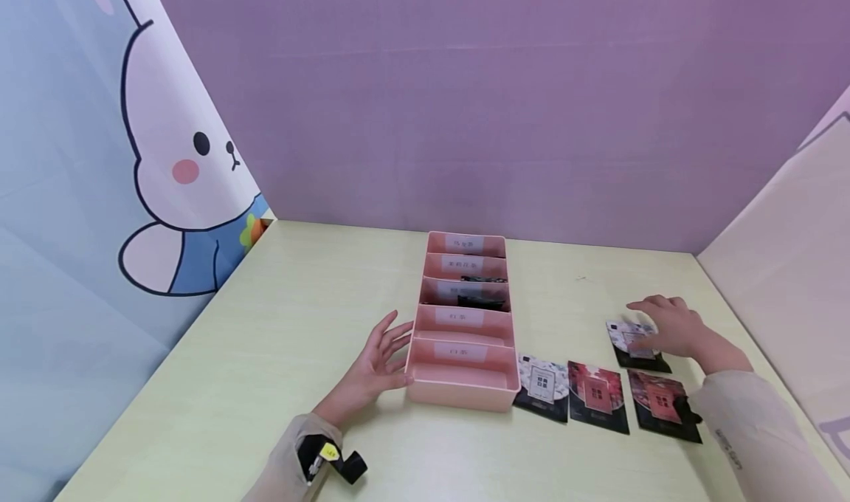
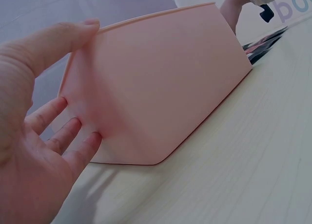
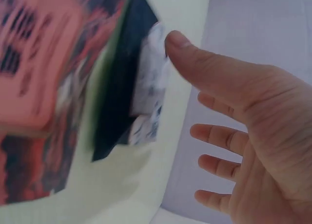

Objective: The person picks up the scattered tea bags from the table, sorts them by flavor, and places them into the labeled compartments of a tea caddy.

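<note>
Two red packets (image 1: 598, 397) and a white-patterned packet (image 1: 541, 386) lie in a row at lower right, the white-patterned one beside the near end of a pink five-compartment box (image 1: 458, 396) at lower centre. At the box's near left corner, the left hand (image 1: 372, 368) touches it, fingers spread. Right of centre, the right hand (image 1: 680, 331), fingers parted, is over another white-patterned packet (image 1: 627, 341); I cannot tell whether they touch. Farther up, dark packets (image 1: 483, 303) sit inside the box. A purple backdrop (image 1: 505, 111) fills the top.
</note>
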The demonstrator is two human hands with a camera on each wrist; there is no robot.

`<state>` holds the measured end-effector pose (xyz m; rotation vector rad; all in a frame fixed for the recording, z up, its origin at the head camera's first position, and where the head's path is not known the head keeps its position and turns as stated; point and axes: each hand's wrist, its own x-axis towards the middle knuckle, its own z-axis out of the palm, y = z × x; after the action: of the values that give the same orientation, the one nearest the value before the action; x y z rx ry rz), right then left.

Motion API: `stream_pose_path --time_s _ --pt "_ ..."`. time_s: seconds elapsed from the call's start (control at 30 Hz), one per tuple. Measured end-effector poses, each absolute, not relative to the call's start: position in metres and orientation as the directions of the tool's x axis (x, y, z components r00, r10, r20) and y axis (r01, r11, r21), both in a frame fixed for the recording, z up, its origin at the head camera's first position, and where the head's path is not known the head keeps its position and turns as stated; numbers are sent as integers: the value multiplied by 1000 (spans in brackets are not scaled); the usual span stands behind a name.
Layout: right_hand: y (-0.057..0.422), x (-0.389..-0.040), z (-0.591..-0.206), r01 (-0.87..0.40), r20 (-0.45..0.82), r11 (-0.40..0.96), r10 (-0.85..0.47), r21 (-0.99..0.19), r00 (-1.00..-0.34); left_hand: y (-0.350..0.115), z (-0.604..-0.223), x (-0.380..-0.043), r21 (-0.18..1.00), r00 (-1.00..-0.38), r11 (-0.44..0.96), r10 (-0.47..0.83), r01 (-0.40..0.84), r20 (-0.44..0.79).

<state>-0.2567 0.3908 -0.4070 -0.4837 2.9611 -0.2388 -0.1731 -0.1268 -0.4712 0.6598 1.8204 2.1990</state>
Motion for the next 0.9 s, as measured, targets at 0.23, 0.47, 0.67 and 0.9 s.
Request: stream_pose_path --time_s 0.23,0.47,0.67,0.9 --pt "400 -256 -414 -266 -122 956 -281 -124 -952 -126 -471 -173 969 -876 -215 437 121 206" --pt "402 -259 -417 -271 -98 949 -289 -162 -952 -127 -470 -173 970 -876 -210 437 119 202" --pt "407 -267 -423 -248 -118 923 -292 -294 -949 -126 -470 -173 968 -874 -221 439 117 206" --pt "409 -272 -422 -220 -109 895 -282 -389 -953 -126 -469 -173 968 -876 -224 437 113 203"
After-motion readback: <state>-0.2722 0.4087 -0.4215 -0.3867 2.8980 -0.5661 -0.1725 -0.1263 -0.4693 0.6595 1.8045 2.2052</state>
